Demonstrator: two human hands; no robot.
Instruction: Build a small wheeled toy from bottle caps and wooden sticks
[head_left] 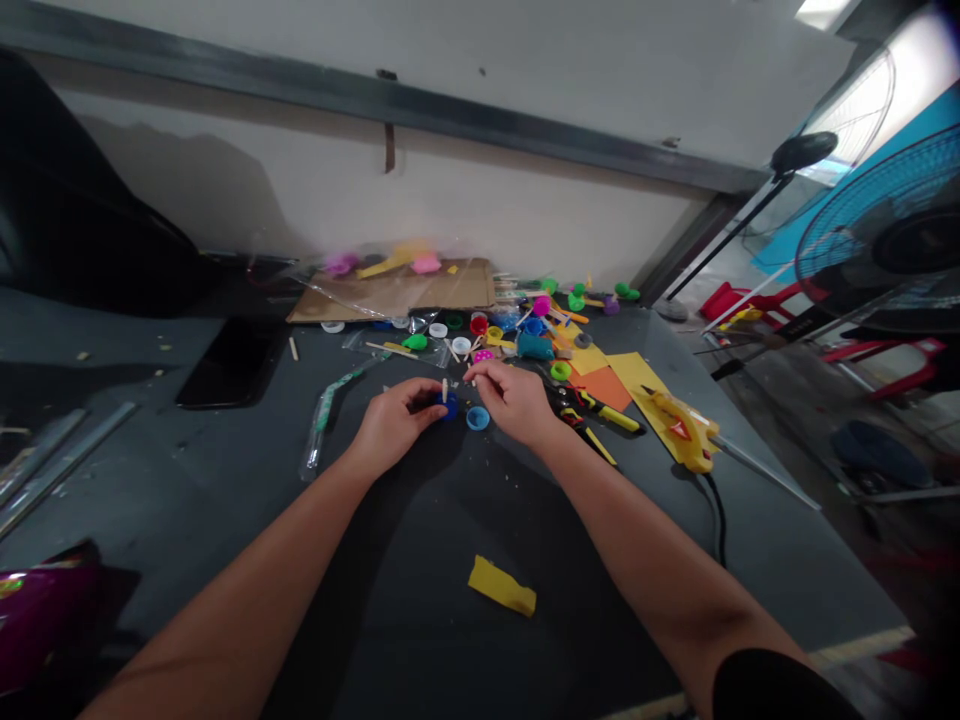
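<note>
Steady the cap, keep the stick straight

The left hand [396,418] has its thumb and fingers closed around the edge of a dark blue cap [449,407], just above the worktop [420,640] or resting on it; which, I cannot tell. A short pale stick [445,390] stands upright at that cap, but whether it is already fixed is hidden. The right hand [516,400] is just across from it, fingertips drawn together; the view is too small to tell what, if anything, sits between them.

This looks like careful placing work. A light grip on the cap's rim should suit it best, since squeezing hard could tip the stick. Both wrists low and braced would help the fingertips meet squarely. The light blue cap [478,419] lies just beside, between the hands, where a knuckle could nudge it. The glue gun [684,430], well off to the right, deserves care if hot.
</note>
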